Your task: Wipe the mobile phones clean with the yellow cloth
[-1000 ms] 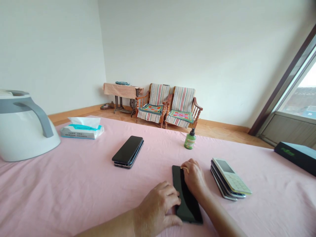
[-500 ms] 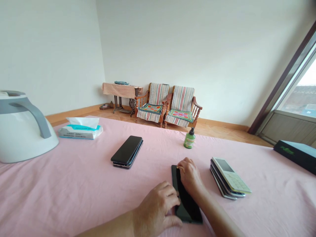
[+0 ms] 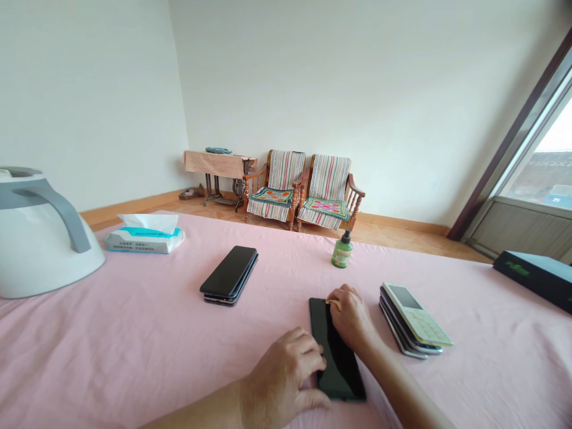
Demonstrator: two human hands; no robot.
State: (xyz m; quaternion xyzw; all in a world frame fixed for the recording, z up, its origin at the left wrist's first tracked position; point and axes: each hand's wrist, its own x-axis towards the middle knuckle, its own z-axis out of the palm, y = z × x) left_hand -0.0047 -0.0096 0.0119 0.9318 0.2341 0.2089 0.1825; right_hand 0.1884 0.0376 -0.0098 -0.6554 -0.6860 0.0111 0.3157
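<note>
A black phone (image 3: 342, 372) lies flat on the pink cloth, its screen up. My left hand (image 3: 290, 372) rests at its left edge, fingertips touching the glass and thumb near the lower corner. On the phone's upper right part, my right hand (image 3: 351, 313) presses a small yellowish cloth (image 3: 333, 304) with closed fingers; most of the cloth is hidden. To the left sits a stack of dark phones (image 3: 230, 273). Right of my right hand stands another stack of phones, topped by a white keypad phone (image 3: 417, 313).
A green pump bottle (image 3: 342, 250) stands beyond the phone. Further left are a tissue pack (image 3: 143, 238) and a large white kettle (image 3: 44, 238). A black box (image 3: 531, 277) lies at the far right. Two chairs (image 3: 324, 190) stand by the wall.
My right hand has slid slightly to the right along the phone's top with the yellowish cloth. My left hand has stayed in place.
</note>
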